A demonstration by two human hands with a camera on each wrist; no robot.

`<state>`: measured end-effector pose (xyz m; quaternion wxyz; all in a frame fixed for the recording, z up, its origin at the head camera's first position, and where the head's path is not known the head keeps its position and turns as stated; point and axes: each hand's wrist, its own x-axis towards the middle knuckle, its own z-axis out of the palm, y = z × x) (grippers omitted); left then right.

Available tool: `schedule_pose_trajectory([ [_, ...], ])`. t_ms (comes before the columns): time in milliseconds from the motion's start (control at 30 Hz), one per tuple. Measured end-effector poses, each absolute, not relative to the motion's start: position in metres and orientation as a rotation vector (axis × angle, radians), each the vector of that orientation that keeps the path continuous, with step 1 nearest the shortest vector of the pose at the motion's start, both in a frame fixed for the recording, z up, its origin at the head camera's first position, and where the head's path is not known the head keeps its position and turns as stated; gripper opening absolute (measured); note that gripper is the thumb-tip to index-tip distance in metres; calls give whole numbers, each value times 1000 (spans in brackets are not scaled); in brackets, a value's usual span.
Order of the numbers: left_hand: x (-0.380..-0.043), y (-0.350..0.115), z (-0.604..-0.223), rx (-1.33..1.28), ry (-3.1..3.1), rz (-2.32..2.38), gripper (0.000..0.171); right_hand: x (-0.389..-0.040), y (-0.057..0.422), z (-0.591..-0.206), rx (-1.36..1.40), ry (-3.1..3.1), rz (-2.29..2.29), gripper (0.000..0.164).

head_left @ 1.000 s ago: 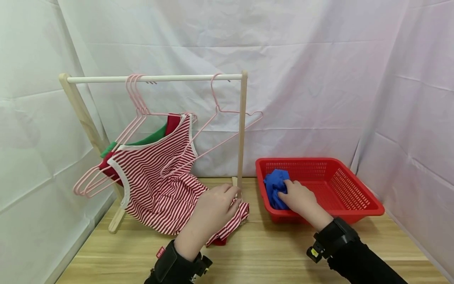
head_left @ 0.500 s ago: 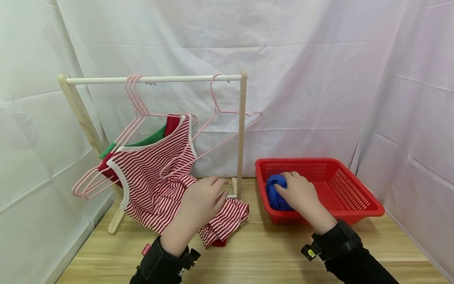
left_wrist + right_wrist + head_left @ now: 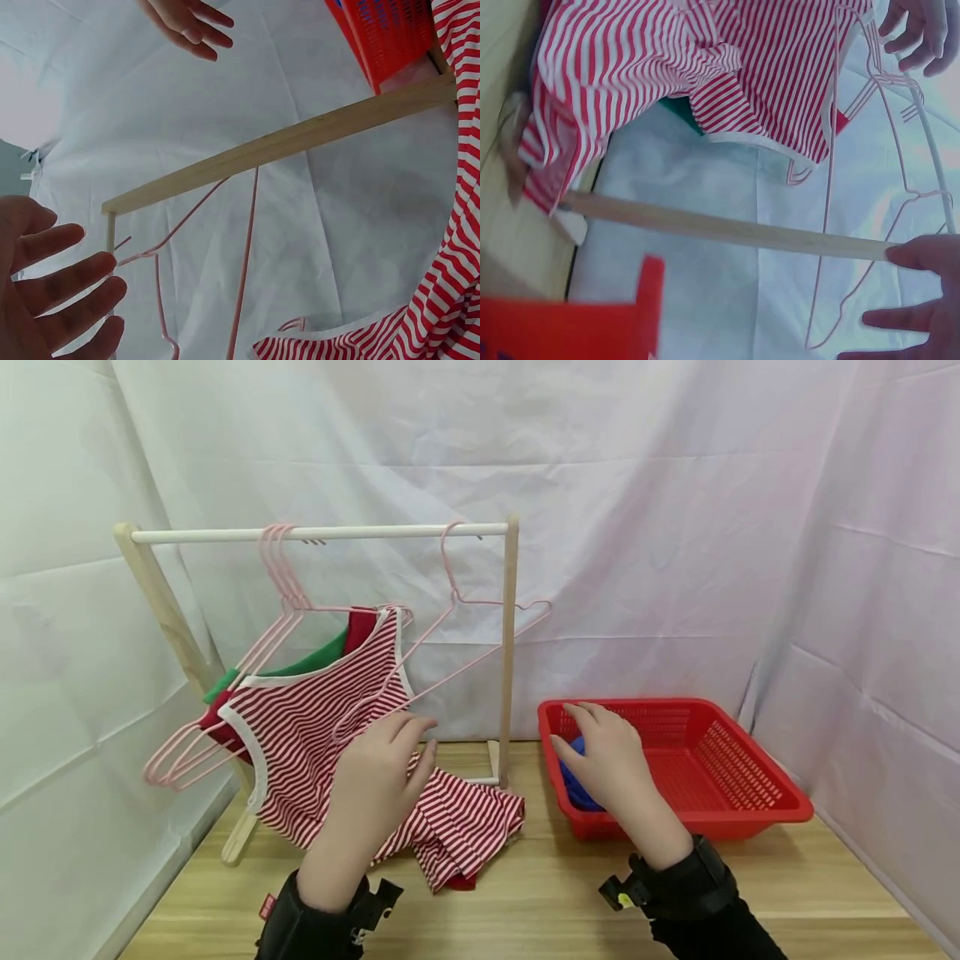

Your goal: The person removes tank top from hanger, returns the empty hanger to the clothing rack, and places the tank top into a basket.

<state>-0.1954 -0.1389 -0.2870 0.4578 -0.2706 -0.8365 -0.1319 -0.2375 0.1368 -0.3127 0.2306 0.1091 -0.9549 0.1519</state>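
Note:
My left hand [image 3: 378,777] hovers in front of a red-and-white striped tank top [image 3: 322,710], its fingers loosely extended and holding nothing. The top hangs on a pink hanger [image 3: 288,627], and its lower part lies bunched on the table. Over the left end of a red basket [image 3: 750,810], my right hand [image 3: 611,760] is raised with fingers spread, nothing in its grasp. Beneath that hand a blue cloth [image 3: 577,789] lies in the basket, mostly hidden. Both wrist views show spread fingers: the left hand [image 3: 60,285] and the right hand [image 3: 915,300].
A wooden rack with a white rail [image 3: 375,532] stands at left. One bare pink hanger [image 3: 450,585] hangs near its right post [image 3: 509,652]. Behind the striped top show green fabric [image 3: 318,658] and dark red fabric [image 3: 362,628]. White curtains surround the wooden table [image 3: 540,902].
My right hand has let go of the blue cloth and risen above it. My left hand has left the striped top's lower part and moved left and upward.

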Motion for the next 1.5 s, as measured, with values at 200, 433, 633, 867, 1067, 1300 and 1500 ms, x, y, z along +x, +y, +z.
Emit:
schedule_pose_trajectory([
  [200,-186,-157,-281,-555,-1929,-415,26,-238,119,-323,431,-2550,348,62],
  [433,-180,-179,-285,-380,-1862,-431,21,-234,105,-337,515,-2557,225,67],
  [633,-178,-195,-289,-211,-1827,-338,23,-225,101,-342,579,-2580,202,69],
  [867,-173,-213,-287,-106,-1795,-328,22,-215,100,-338,653,-2597,235,64],
  [1067,-175,-229,-288,-9,-1834,-281,26,-211,103,-336,666,-2635,251,64],
  [1300,-179,-243,-290,53,-1830,-295,23,-212,106,-334,651,-2663,259,64],
  [1500,-181,-247,-289,80,-1796,-267,24,-213,106,-332,677,-2655,274,63],
])
